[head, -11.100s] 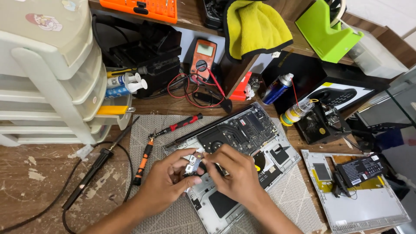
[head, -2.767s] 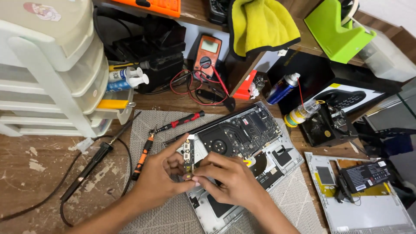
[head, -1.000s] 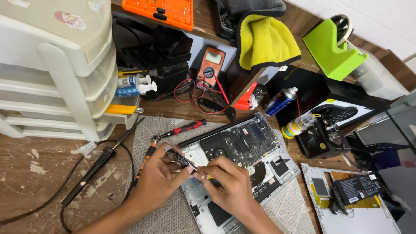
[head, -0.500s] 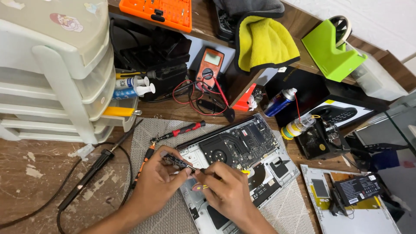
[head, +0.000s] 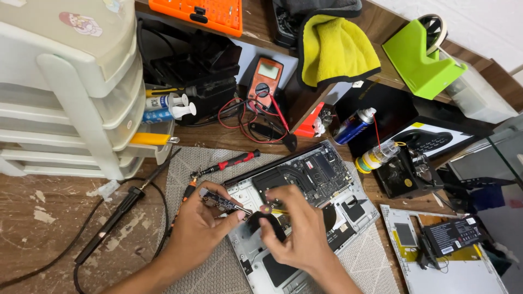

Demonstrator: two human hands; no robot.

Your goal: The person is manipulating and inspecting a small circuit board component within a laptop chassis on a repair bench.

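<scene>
Our left hand [head: 199, 228] pinches a small circuit board [head: 218, 200]; our right hand [head: 297, 231] grips a yellow-tipped tool [head: 272, 209] over the opened laptop [head: 305, 185], barely shifted since before.

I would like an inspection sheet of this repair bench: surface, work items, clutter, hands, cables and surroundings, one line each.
Surface: worn wooden table with paint flecks; a grey mat lies under the work.
Job's things: opened laptop, its internals exposed; small circuit board held above it.
Clutter: multimeter, red-handled screwdriver, spray can, yellow cloth, green tape dispenser, orange case.
Hands: left hand grips the circuit board; right hand pinches a small yellow-tipped tool over the laptop.
Cables: red and black meter leads; a black cord crosses the table.
Surroundings: plastic drawer unit on the left; second laptop shell on the right.
</scene>
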